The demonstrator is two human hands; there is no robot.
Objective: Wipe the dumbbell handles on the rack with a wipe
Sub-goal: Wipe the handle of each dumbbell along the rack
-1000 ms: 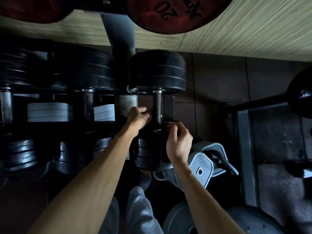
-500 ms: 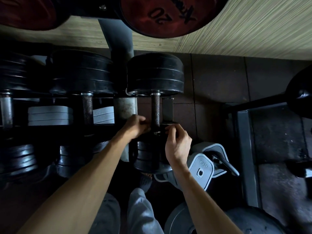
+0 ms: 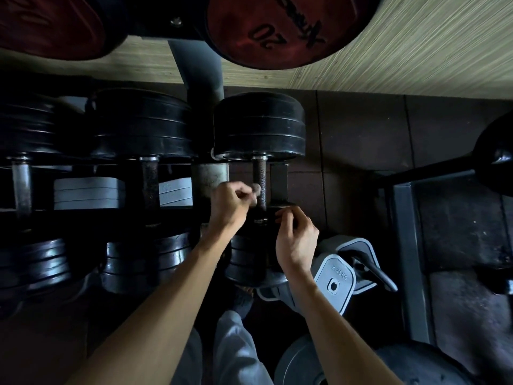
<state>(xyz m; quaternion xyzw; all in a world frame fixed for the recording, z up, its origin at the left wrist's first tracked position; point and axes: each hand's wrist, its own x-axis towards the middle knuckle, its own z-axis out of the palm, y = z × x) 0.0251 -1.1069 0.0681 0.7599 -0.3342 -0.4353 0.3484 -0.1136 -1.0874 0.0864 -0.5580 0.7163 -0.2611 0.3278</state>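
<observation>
Black dumbbells sit in a row on the rack (image 3: pixel 211 173). The one at the right end of the rack (image 3: pixel 259 129) has a rough metal handle (image 3: pixel 260 184), and both hands are at it now.

The left hand (image 3: pixel 229 207) is curled, and its fingertips pinch something small and pale, which looks like the wipe (image 3: pixel 256 188). It touches the left side of the handle, near the bottom part. The right hand (image 3: pixel 297 240) is curled too, with its fingers at the dark near end of the same dumbbell. It is too dark there to tell if it holds a bit of the wipe or just steadies the weight.

So I think this handle is being wiped right now. Two more handles show further left on the rack, the middle one (image 3: pixel 150 184) and the left one (image 3: pixel 22 187). I cannot tell if those are clean yet, so they may still be left to do.

No box, tub or bin shows anywhere. Flat grey plates (image 3: pixel 88 193) lie stacked lower down behind the handles. A grey weight with a handle (image 3: pixel 344 270) sits near the right hand, on the floor side. A big red plate (image 3: pixel 280 26) hangs up top.
</observation>
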